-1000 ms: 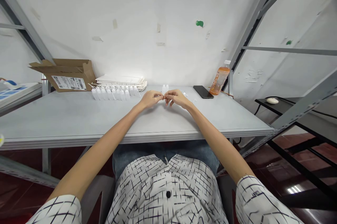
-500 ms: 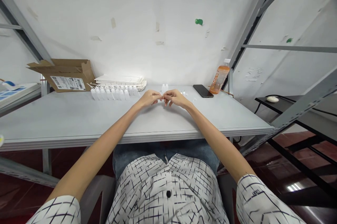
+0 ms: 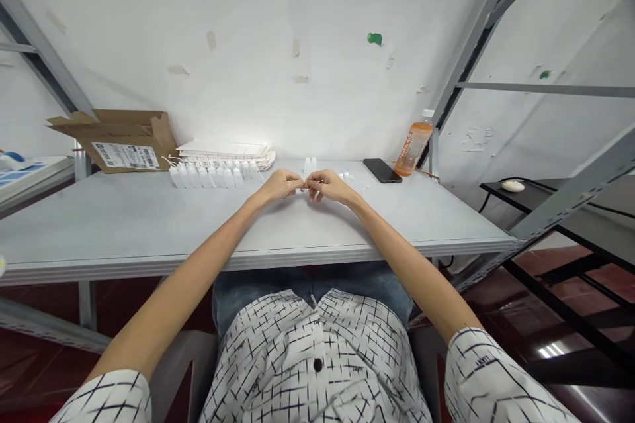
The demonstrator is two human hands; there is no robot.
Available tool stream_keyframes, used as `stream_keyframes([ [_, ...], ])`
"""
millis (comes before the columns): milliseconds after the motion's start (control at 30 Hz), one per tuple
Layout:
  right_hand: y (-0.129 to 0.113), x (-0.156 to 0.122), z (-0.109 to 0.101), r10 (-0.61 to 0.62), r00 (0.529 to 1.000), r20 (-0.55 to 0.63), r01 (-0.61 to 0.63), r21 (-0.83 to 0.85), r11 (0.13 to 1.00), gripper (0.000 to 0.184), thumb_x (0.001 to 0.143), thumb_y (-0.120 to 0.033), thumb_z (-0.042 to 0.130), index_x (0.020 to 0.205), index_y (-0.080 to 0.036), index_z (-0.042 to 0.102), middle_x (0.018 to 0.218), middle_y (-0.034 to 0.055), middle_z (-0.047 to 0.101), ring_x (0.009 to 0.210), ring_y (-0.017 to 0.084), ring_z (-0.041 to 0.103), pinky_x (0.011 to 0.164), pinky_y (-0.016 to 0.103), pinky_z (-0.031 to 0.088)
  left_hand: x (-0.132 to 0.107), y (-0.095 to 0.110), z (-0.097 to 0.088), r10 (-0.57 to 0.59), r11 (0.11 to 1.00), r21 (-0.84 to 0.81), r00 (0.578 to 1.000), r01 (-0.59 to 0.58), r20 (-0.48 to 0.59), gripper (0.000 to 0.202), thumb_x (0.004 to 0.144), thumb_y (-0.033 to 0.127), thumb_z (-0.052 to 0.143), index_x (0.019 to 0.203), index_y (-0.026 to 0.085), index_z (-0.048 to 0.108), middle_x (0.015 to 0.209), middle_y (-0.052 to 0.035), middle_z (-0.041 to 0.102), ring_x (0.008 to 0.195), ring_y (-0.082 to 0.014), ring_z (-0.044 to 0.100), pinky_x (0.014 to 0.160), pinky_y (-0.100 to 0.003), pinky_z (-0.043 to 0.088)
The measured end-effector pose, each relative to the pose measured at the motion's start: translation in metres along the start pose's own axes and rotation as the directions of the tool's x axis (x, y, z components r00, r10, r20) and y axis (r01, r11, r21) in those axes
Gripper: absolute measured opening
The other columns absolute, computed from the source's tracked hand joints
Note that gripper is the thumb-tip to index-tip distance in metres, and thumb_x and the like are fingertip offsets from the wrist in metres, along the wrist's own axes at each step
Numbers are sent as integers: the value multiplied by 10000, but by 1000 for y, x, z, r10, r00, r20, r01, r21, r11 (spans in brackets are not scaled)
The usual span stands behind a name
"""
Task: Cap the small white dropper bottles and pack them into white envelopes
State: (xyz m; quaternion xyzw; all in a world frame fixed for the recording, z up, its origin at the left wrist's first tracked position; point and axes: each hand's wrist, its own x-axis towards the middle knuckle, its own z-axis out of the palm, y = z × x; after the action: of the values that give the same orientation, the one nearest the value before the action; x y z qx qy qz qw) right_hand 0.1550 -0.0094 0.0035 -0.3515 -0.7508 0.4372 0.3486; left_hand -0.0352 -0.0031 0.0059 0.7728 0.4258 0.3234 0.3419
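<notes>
My left hand (image 3: 284, 185) and my right hand (image 3: 325, 186) meet fingertip to fingertip above the grey table (image 3: 307, 228). Both are closed in a pinch; whatever lies between the fingers is too small and too hidden to name. Just behind them stand small white bottles (image 3: 310, 165). Several tiny white pieces (image 3: 346, 176) lie to the right of my right hand. Left of my left hand, several small white bottles (image 3: 213, 176) stand in rows, some with thin nozzles or strings sticking out.
Behind the bottle rows lies a stack of white sheets (image 3: 223, 149), with an open cardboard box (image 3: 126, 141) to its left. A black phone (image 3: 381, 171) and an orange drink bottle (image 3: 415, 145) are at the back right. Metal shelf posts (image 3: 446, 105) flank the table.
Both hands stay together in nearly the same pose. The whole view has shifted very slightly; nothing on the table has visibly moved.
</notes>
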Motion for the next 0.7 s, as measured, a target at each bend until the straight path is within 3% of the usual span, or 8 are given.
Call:
stream_keyframes([
  [167, 1, 1, 1, 24, 1000, -1, -24, -26, 999, 203, 930, -153, 560, 742, -122, 629, 622, 27, 633, 544, 140, 667, 461, 215, 532, -3, 4, 0, 34, 985, 172, 999, -30, -20, 285, 719, 370, 544, 664, 135, 695, 480, 33, 440, 505, -108, 377, 542, -262, 282],
  [533, 5, 5, 9, 45, 998, -54, -48, -54, 997, 221, 904, -44, 498, 728, -118, 609, 600, -12, 574, 514, 115, 661, 443, 177, 513, 2, -3, 0, 99, 945, 318, 994, -77, -53, 332, 729, 340, 517, 732, 124, 769, 654, -28, 658, 628, -142, 503, 604, -261, 355],
  [700, 8, 7, 12, 49, 996, -76, -53, -49, 997, 243, 900, -21, 475, 713, -115, 597, 587, -13, 565, 520, 121, 674, 448, 171, 506, 2, -4, 1, 132, 924, 368, 990, -102, -56, 348, 744, 349, 511, 735, 120, 774, 633, -30, 645, 625, -146, 498, 597, -264, 342],
])
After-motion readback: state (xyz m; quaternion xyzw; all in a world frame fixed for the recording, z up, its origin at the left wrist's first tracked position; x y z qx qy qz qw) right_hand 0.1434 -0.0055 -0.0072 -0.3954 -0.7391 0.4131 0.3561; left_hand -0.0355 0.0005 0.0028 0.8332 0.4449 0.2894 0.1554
